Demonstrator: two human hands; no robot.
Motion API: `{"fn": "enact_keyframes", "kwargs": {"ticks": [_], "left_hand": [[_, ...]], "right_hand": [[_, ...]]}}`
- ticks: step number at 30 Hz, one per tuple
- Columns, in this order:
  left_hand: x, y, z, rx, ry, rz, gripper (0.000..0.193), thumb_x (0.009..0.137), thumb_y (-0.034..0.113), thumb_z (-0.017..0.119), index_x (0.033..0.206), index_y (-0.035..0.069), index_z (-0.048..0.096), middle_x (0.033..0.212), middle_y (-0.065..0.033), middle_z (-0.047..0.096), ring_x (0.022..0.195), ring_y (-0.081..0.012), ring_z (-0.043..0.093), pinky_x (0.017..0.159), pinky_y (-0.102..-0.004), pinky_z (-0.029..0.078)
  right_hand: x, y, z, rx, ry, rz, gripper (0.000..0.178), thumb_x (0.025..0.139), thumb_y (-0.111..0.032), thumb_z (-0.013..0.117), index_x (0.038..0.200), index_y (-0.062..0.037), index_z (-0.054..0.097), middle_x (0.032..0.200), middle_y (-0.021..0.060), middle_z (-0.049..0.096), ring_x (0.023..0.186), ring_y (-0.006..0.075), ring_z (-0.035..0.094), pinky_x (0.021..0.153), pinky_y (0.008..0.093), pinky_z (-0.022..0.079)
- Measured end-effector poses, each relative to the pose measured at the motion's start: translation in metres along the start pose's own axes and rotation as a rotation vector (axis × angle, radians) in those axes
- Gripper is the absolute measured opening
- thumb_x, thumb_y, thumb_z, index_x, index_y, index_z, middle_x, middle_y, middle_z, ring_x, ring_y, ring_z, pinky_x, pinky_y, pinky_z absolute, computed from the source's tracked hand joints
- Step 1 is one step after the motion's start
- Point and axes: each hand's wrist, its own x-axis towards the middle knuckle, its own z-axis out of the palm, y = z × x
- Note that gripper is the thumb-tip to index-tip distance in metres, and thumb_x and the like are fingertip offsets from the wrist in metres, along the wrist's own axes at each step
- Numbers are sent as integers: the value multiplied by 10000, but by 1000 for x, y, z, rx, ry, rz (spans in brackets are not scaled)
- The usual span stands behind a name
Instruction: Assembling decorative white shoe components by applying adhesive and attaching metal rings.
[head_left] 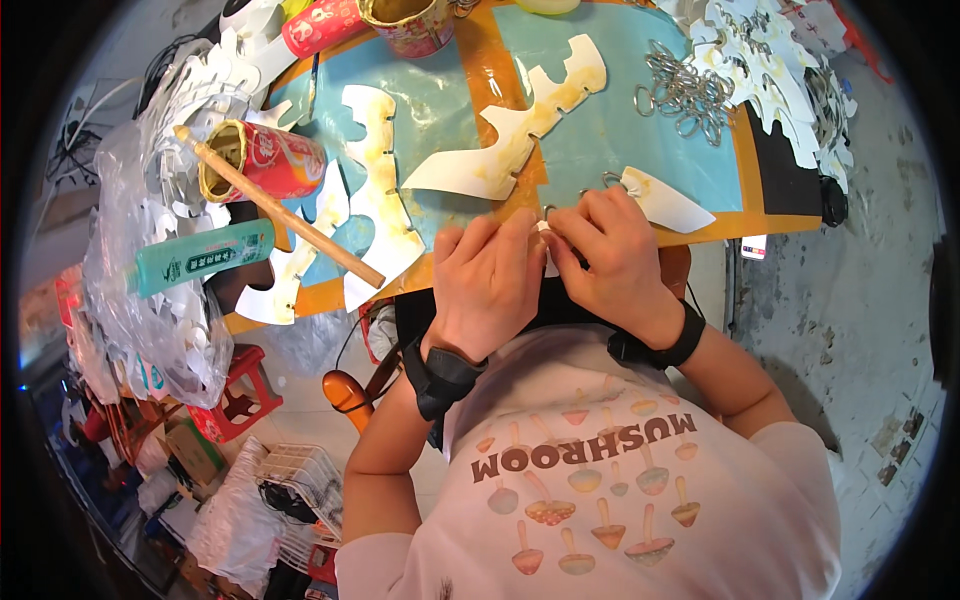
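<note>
At the near edge of the table my left hand [487,278] and my right hand [618,262] meet, fingers curled in a pinch. Between their fingertips is a small white piece [544,227], mostly covered by the fingers. A metal ring [548,211] shows just beyond it; whether it is joined to the piece I cannot tell. Right of my right hand lies a white pointed cutout [668,203] with yellowish smears and a metal ring at its end. Farther off lie a notched white cutout [520,135] and a taller one [375,180], both smeared yellowish.
A pile of metal rings [685,92] sits at the back right beside heaped white cutouts [765,70]. On the left are a red can [285,160], a wooden stick [285,215] and a green bottle [205,257]. A red stool [240,395] stands below the table.
</note>
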Motion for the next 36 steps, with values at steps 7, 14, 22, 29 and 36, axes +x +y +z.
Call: {"fn": "enact_keyframes", "kwargs": {"ticks": [7,14,22,29,36], "left_hand": [[-6,-5,6,-8,61,-22,247,756,76,747,977,116,646,805,28,621,775,-172,567,750,-335,352],[-9,-6,6,54,42,50,165,754,86,712,900,157,683,873,71,653,813,-143,575,788,-334,349],[-12,-5,6,50,26,31,236,763,91,771,986,152,730,877,72,682,803,-145,580,793,-332,350],[-16,-6,8,83,48,51,253,766,95,766,1011,146,732,890,68,680,803,-137,577,795,-330,343],[-15,-3,5,167,-31,87,263,782,94,696,1045,93,696,919,38,648,819,-136,567,808,-349,355]], "right_hand": [[-4,-1,13,20,171,58,101,770,-35,689,824,-57,607,738,66,534,718,282,524,656,402,412],[-8,-2,10,135,183,102,111,775,-12,706,832,-51,620,727,58,571,721,278,533,676,385,430],[-11,1,9,156,180,71,150,746,17,713,861,-46,638,759,59,597,749,283,532,698,379,440],[-10,-3,8,162,150,116,150,750,21,707,869,-44,642,789,65,607,758,289,527,702,376,436],[-19,6,9,96,117,27,233,722,19,732,927,-86,698,914,60,629,826,278,543,749,373,445]]}}
